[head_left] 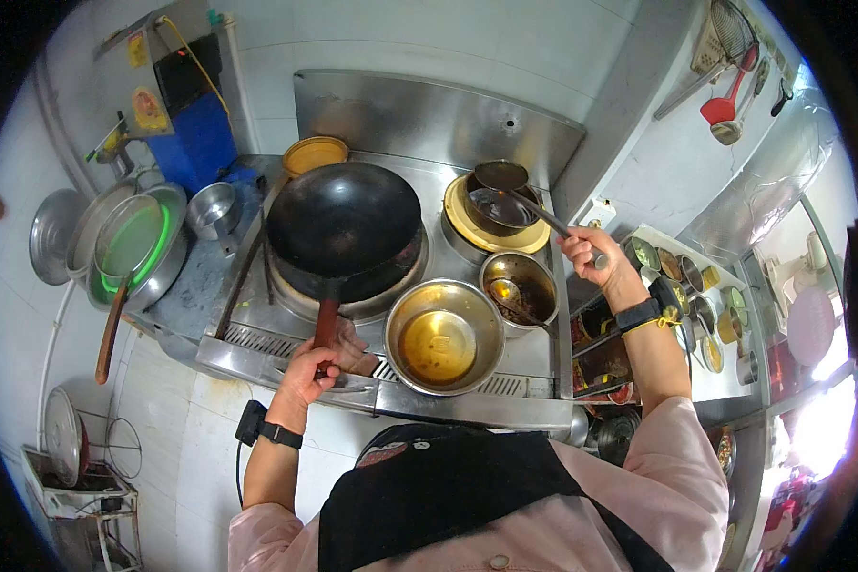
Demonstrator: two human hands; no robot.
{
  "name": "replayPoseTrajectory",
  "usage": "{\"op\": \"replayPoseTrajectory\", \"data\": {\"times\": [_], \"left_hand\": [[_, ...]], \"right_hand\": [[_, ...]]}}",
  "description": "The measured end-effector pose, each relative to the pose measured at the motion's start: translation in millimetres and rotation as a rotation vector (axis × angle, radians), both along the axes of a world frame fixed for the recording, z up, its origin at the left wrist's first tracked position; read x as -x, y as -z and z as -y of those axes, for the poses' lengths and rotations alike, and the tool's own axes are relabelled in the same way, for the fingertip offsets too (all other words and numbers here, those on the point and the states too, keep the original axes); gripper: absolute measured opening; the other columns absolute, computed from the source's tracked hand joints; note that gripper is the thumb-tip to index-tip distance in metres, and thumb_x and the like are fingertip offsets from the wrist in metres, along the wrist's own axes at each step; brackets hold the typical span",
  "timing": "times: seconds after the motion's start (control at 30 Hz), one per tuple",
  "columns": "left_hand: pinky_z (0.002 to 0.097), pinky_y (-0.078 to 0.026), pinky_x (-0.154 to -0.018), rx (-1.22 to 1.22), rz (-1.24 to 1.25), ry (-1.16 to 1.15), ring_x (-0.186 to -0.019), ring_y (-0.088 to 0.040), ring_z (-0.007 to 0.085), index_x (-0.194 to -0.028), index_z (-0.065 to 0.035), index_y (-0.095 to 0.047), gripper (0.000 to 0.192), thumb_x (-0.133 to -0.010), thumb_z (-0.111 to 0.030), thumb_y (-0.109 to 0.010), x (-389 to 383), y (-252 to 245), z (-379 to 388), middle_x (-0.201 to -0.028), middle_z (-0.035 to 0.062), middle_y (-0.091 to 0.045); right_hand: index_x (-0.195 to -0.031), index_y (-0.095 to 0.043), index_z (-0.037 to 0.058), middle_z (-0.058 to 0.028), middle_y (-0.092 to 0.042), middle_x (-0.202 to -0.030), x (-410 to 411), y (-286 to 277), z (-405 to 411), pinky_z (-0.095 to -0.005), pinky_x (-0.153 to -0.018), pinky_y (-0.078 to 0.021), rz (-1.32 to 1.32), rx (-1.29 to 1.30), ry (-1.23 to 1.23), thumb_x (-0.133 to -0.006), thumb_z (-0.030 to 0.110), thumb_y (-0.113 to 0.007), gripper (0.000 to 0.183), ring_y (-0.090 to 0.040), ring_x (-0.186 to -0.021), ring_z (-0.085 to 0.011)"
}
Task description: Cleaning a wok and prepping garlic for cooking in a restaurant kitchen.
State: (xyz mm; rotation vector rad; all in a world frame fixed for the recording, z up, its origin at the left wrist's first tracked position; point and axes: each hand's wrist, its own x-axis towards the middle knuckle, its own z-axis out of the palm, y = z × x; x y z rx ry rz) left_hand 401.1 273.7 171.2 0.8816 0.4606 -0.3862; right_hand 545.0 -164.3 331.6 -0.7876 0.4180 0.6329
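Note:
My left hand (310, 372) grips the reddish-brown handle of a black wok (343, 222), which sits over the burner of a steel range. In my right hand (593, 256) is the long handle of a ladle (500, 174). Its dark bowl is over a pot of dark liquid (492, 210) at the back right. That pot stands within a yellowish rim (457, 214). Nearer me, a steel bowl (395, 322) holds clear yellow liquid, probably oil. Beside it, a steel pot (487, 280) contains dark residue and a spoon or ladle (506, 292). A crumpled cloth (354, 348) lies behind the wok handle.
A tan round container (316, 154) stands behind the wok. Left are a wood-handled strainer (118, 314), steel basins (175, 275) and a small steel pan (214, 207). Several ingredient containers (704, 314) fill the right counter. Utensils, including a red spatula (722, 109), hang above.

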Motion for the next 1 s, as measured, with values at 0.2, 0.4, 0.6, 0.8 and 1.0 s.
{"op": "replayPoseTrajectory", "data": {"times": [0.2, 0.4, 0.6, 0.8, 1.0], "left_hand": [[0.0184, -0.028, -0.031, -0.008, 0.042, 0.024, -0.045, -0.044, 0.0108, -0.083, -0.0069, -0.045, 0.017, -0.070, -0.002, -0.054, -2, 5, -3, -0.063, 0.0040, -0.046], [0.0206, -0.036, -0.036, 0.049, 0.104, 0.017, -0.051, -0.049, 0.0139, -0.088, -0.0059, -0.047, 0.016, -0.074, -0.010, -0.053, 0, 10, -4, -0.068, 0.0062, -0.051], [0.0304, -0.046, -0.060, 0.497, 0.016, -0.065, -0.075, -0.056, 0.0203, -0.101, -0.0069, -0.048, 0.026, -0.083, -0.026, -0.046, 32, 54, -8, -0.084, 0.0093, -0.057], [0.0320, -0.043, -0.072, -0.295, 0.442, 0.449, -0.083, -0.053, 0.0182, -0.113, -0.0049, -0.041, 0.034, -0.085, -0.023, -0.045, 148, 184, -5, -0.095, 0.0104, -0.054], [0.0326, -0.043, -0.072, -0.526, 0.180, 0.304, -0.085, -0.052, 0.0179, -0.111, -0.0045, -0.043, 0.033, -0.083, -0.022, -0.049, 104, 169, -2, -0.096, 0.0107, -0.054]], "right_hand": [[-0.089, -0.040, -0.0055, 0.0010, -0.041, -0.061, 15, -28, -49, -0.0150, -0.030, -0.0318, 0.030, -0.008, -0.109, -0.084, 0.011, -0.042, 0.018, -0.039, -0.040, -0.0025], [-0.091, -0.040, -0.0079, -0.0015, -0.040, -0.064, 32, 4, -113, -0.0147, -0.030, -0.0304, -0.079, -0.325, -0.226, -0.085, 0.012, -0.042, 0.021, -0.039, -0.042, -0.0041], [-0.086, -0.042, -0.0025, 0.0005, -0.042, -0.062, 31, 68, -175, -0.0160, -0.032, -0.0313, -0.170, -0.141, -0.314, -0.083, 0.012, -0.045, 0.015, -0.039, -0.042, -0.0035], [-0.087, -0.046, 0.0001, -0.0049, -0.046, -0.061, 51, 87, -221, -0.0270, -0.036, -0.0372, 0.587, 1.188, -0.559, -0.084, 0.017, -0.043, 0.017, -0.043, -0.043, -0.0127], [-0.071, -0.050, 0.0043, -0.0066, -0.044, -0.050, 96, 150, -195, -0.0309, -0.033, -0.0325, 1.435, 2.526, -0.339, -0.067, 0.016, -0.051, 0.012, -0.041, -0.038, -0.0167]]}}
